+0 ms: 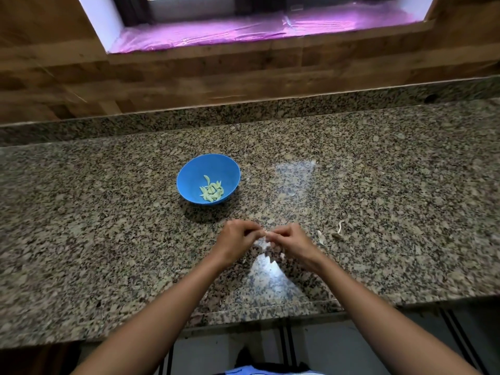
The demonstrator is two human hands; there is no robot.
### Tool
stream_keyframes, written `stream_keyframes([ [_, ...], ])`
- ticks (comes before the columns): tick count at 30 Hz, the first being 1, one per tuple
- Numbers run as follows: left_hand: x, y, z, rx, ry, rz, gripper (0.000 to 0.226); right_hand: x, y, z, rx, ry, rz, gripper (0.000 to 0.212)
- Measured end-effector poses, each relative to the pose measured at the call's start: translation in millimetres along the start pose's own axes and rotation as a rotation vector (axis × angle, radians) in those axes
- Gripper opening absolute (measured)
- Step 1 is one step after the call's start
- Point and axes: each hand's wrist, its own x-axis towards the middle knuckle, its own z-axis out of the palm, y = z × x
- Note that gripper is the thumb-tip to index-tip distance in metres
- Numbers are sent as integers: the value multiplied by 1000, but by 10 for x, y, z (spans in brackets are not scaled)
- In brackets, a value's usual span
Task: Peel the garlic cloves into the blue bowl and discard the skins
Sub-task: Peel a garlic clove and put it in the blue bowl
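Clove (pixel 267 234) between left hand (pixel 234 240), right hand (pixel 293 243)

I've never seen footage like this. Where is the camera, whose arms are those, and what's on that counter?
No machine here: a person wears one camera on the head, looking down at their own arms. The left hand and right hand meet, fingers pinching a small pale garlic clove between them. On the granite counter stands a blue bowl holding peeled cloves. Pale skin scraps lie to the right of the hands.
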Motion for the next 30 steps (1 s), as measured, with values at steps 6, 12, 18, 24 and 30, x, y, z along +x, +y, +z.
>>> stream_keyframes([
  [6, 35, 90, -114, -737, -331, -704, 12, 57, 112, 46, -896, 262, -591, 38],
  [12, -2, 86, -32, -206, 43, -237, 12, -28, -77, -44, 223, -23, 123, 19],
  [18, -8, 163, 54, -169, 85, -206, 13, 3, -13, -15, 114, 184, 86, 17],
  [24, -27, 158, 84, -71, 43, -166, 15, -36, -70, -22, -28, 253, 67, 15],
  [30, -53, 229, 113, 8, 88, -91, 12, -58, -75, 7, -111, 285, 17, 20],
])
